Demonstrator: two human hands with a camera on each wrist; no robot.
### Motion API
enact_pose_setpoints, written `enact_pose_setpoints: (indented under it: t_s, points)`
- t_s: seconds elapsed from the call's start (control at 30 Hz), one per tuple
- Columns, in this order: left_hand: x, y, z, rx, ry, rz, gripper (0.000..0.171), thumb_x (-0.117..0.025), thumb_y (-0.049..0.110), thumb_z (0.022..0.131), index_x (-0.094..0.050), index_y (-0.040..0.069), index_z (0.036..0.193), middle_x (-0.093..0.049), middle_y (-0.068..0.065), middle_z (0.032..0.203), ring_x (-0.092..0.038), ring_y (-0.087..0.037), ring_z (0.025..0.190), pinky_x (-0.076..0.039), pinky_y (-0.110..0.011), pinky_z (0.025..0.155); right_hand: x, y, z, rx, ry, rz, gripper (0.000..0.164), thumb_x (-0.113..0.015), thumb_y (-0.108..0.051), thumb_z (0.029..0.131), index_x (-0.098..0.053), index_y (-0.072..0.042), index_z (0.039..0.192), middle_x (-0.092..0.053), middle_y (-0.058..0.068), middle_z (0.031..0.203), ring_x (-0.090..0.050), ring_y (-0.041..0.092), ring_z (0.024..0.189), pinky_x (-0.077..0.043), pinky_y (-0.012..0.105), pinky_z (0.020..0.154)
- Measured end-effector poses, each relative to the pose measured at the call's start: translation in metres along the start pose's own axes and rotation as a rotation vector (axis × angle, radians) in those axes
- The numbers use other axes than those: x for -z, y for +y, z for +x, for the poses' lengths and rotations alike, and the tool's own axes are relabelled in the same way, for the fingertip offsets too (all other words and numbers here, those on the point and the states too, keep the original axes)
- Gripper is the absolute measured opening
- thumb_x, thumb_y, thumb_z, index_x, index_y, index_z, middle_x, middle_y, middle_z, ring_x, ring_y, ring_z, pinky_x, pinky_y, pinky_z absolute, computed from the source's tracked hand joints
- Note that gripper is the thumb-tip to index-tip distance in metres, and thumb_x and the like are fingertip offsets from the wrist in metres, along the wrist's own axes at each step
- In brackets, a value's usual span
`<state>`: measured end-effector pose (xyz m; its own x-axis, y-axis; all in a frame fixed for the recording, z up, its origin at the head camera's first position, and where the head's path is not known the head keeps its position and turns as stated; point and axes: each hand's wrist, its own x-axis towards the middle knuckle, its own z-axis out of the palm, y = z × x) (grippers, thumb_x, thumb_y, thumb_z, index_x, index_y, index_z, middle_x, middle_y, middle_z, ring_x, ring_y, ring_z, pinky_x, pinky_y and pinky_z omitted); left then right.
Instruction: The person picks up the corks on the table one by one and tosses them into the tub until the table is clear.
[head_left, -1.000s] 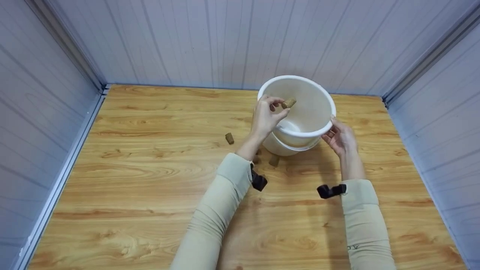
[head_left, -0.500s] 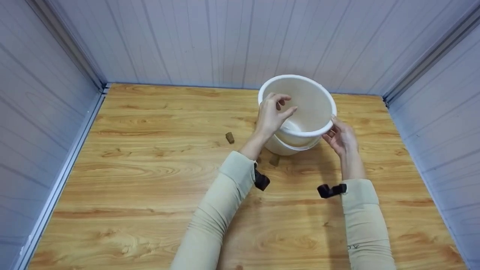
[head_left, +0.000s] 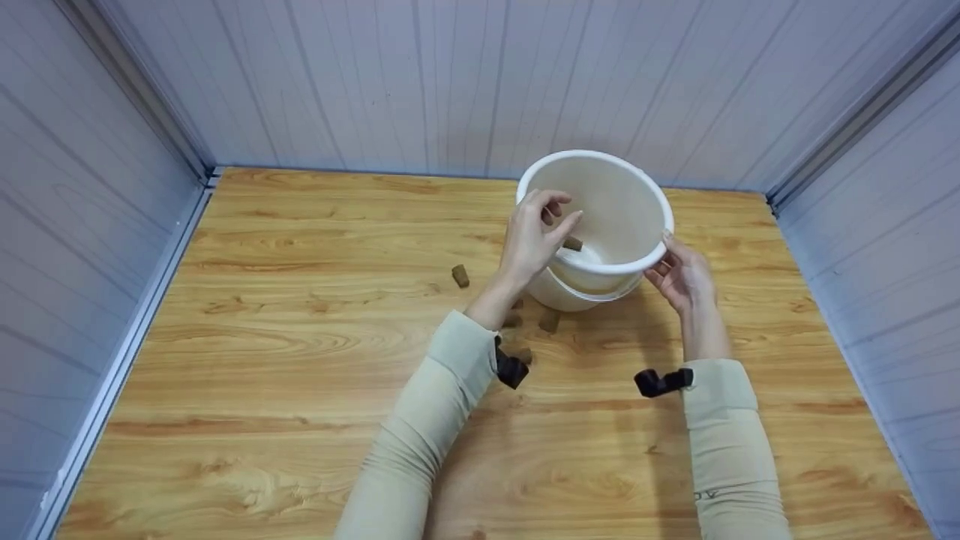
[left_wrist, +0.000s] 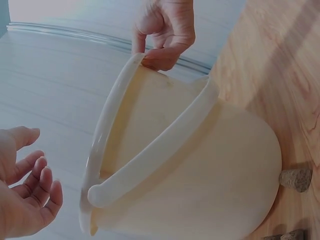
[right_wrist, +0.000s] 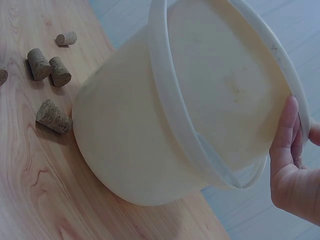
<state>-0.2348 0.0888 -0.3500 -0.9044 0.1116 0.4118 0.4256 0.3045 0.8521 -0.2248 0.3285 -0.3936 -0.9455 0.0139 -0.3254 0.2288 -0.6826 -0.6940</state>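
Observation:
A white bucket (head_left: 615, 202) stands on the wooden table, its mouth facing up and its handle lowered against the near side. Over the left part of its rim, my left hand (head_left: 529, 232) hovers with loosely bent fingers and nothing between them. Just below that thumb, a cork (head_left: 572, 244) shows inside the bucket. My right hand (head_left: 684, 277) pinches the rim on the right side, also plain in the right wrist view, where its fingers (right_wrist: 285, 135) lie along the outside. One cork (right_wrist: 54, 117) lies close against the bucket's base.
Several more corks lie on the table left of the bucket, among them one cork (head_left: 460, 276) apart from the others and a pair (right_wrist: 47, 67) side by side. The left forearm partly covers some. A panelled wall (head_left: 360, 90) rises behind the table.
The cork that my left hand pinched a second ago has left its fingers, and a cork now shows inside the bucket. The left hand drew slightly back left. The right hand stayed put.

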Motion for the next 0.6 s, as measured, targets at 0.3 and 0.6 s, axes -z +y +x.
enact_pose_setpoints:
  t_s: [0.3, 0.6]
  points:
    - [0.014, 0.0, -0.005, -0.007, 0.013, -0.038, 0.022, -0.064, 0.012, 0.082, -0.061, -0.003, 0.097, -0.054, -0.009, 0.08, -0.049, -0.015, 0.071, -0.043, -0.026, 0.067, -0.001, 0.0, 0.0, -0.003, 0.004, -0.013, 0.013, -0.055, -0.011, 0.087, -0.057, 0.002, 0.086, -0.058, 0.011, 0.069, -0.059, 0.022, 0.057, -0.049, 0.028, 0.05]
    - [0.03, -0.009, -0.011, -0.043, 0.071, -0.056, 0.02, -0.063, 0.008, 0.081, -0.061, -0.005, 0.096, -0.055, -0.014, 0.079, -0.05, -0.018, 0.071, -0.044, -0.029, 0.065, -0.001, 0.001, 0.001, -0.008, 0.009, -0.027, 0.015, -0.056, -0.013, 0.087, -0.055, 0.002, 0.09, -0.057, 0.011, 0.07, -0.058, 0.022, 0.057, -0.049, 0.027, 0.051]
